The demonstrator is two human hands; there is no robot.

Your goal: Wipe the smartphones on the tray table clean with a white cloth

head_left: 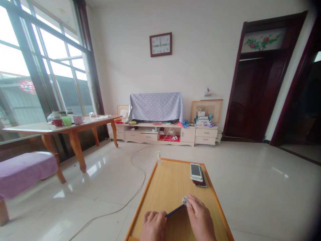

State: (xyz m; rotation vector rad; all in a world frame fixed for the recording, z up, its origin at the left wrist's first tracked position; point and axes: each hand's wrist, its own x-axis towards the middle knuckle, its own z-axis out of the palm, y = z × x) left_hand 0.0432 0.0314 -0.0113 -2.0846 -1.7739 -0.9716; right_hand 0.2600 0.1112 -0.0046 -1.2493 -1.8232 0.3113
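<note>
The worktop (160, 187) is a low wooden table with a raised orange rim, and it carries only a few things, all kept toward its far end or its near edge. At the far right corner lies a small pile of phones (197, 174), a white one on top of darker ones, pushed just beside the right rim, probably so that the middle of the board is free for the hands. At the far left corner a small pump bottle (158, 157) stands upright, near the rim and well apart from the phones. Close to the near edge both hands rest on the wood. The left hand (153, 225) is curled, knuckles up, and its grip is pressed together on the near end of a thin dark blue stick (175, 210), maybe a pen or a small tool; I cannot tell which. The stick lies tilted, going up and to the right between the two hands, so each hand has one end. The right hand (199, 217) is bent over the far end of the stick, and its fingertips pinch a small round grey-white piece (185, 200) which touches the stick's tip; what this piece is, the picture does not show clearly. It seems that the left hand keeps the stick steady while the right one works on the tip.
</note>
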